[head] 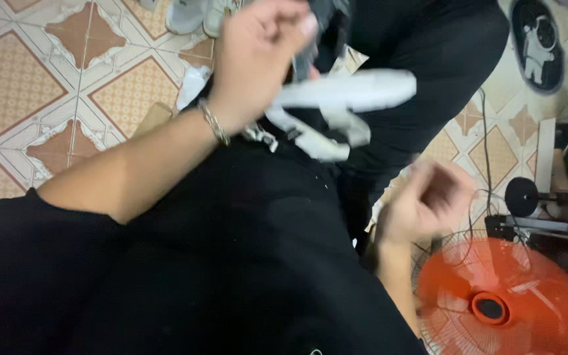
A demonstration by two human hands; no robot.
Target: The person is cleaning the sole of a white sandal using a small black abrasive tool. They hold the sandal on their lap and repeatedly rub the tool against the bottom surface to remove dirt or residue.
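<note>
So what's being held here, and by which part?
The left hand grips a blurred white strap-like piece at one end; the right hand seems to hold nothing.

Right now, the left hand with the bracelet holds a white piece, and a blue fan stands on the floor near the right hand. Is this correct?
Not quite. The fan is orange-red, not blue, as the head view shows. The rest stands: the left hand, with a bracelet at the wrist, holds a white piece, and the fan is on the floor near the right hand.
</note>
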